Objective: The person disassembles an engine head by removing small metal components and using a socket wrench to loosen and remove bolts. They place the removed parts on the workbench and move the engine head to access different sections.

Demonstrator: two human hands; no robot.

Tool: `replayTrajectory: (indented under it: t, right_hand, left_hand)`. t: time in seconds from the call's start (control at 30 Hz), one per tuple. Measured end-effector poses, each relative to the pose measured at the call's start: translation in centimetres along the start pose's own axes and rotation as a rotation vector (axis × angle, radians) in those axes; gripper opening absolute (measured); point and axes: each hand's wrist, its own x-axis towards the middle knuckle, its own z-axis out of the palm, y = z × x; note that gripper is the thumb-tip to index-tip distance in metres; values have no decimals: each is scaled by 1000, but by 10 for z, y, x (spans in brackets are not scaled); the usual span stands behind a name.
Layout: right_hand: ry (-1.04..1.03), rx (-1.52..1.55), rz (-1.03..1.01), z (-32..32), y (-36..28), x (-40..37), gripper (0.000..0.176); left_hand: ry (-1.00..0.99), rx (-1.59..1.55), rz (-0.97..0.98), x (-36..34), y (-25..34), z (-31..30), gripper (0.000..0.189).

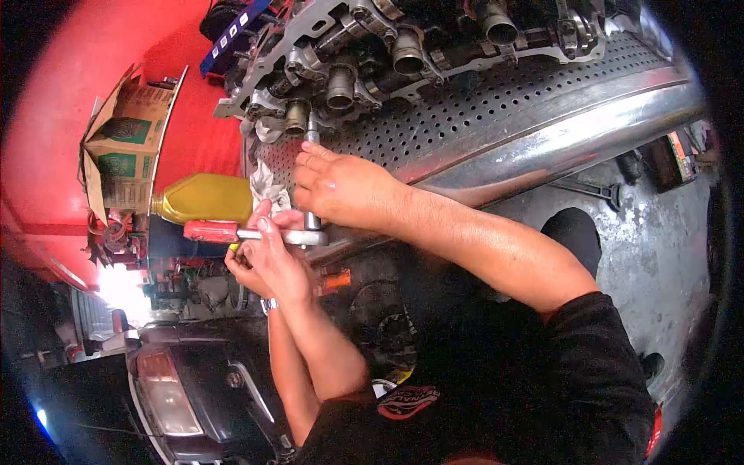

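My right hand (345, 186) is closed around the upright extension bar (312, 133), whose far end meets the metal engine part (372, 89) beside a round tube. The red-handled wrench (211, 231) lies across the near end of the bar. My left hand (279, 256) grips its shaft close to the ratchet head, thumb on top. Just beyond and below this hand is another hand (244, 267), with a watch on its wrist; it seems to be another person's, and its fingers are partly hidden.
The engine part rests on a perforated metal bench (496, 116) with a rounded edge. A yellow-green bottle (203, 198), a white rag (267, 186) and an open cardboard box (128, 147) stand at the left. Lower left is a dark vehicle (209, 387). Tools lie on the floor at right.
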Motion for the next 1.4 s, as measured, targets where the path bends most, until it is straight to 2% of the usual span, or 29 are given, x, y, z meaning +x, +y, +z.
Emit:
replayTrajectory:
  t: [0.1,0.23,0.27,0.37,0.5,0.6,0.7,0.83,0.93,1.1,1.13,1.27,1.33,1.4]
  right_hand:
    - [18,-20,-11,1,0,-2,18]
    - [41,14,5,4,0,2,21]
    - [27,-9,3,3,-1,1,22]
    - [-12,-71,-6,1,0,1,23]
    - [-19,-125,-22,3,-3,1,25]
    - [-34,-161,-32,5,-5,1,25]
    - [-46,-176,-35,2,-4,1,22]
    - [-71,-160,-51,5,-4,4,17]
    - [-245,-18,-133,-2,-5,1,17]
    - [-233,198,-109,-13,-7,0,30]
    - [-245,253,-109,-16,-6,0,34]
    - [-242,135,-144,-7,-7,-2,43]
    - [-277,1,-142,-1,-11,0,45]
    - [-232,73,-120,-4,-11,3,44]
  left_hand:
    - [-397,-243,-231,-15,24,-12,54]
    - [-196,-360,24,-15,-8,-8,62]
    - [-81,-314,47,-14,-12,-4,59]
    - [7,-194,41,-24,-3,9,57]
    - [-104,-5,-152,-26,5,-9,56]
    - [-39,346,-1,-25,-5,-18,47]
    - [25,247,-167,-21,-8,-20,35]
    - [77,128,-235,-21,-4,-15,29]
    - [106,107,-189,-21,-18,-16,28]
    - [81,-1,-258,-14,-26,-24,28]
    - [84,8,-237,-14,-27,-24,29]
    - [96,38,-203,-18,-25,-22,29]
    - [110,75,-77,-22,-20,-14,29]
    - [90,90,45,-26,-17,-12,29]
